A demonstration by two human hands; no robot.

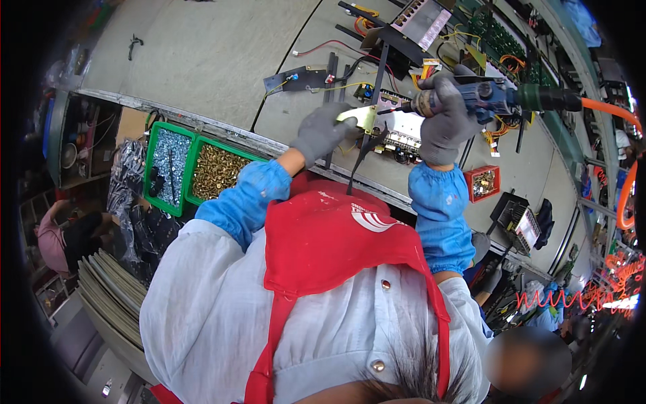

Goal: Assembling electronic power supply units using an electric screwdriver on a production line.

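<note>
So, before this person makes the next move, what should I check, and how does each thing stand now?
1. Left hand holding the yellowish plate: ok.
2. Right hand gripping the power driver: ok.
3. Bit aimed toward the plate: ok.
4. Bit touching the plate: cannot tell.
5. Dark strap well away from the bit: not ok, it shows close by.
6. Orange hose away from the left hand: ok.

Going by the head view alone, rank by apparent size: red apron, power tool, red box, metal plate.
1. Red apron
2. Power tool
3. Red box and metal plate: too close to rank; the left hand partly covers the plate.
</note>
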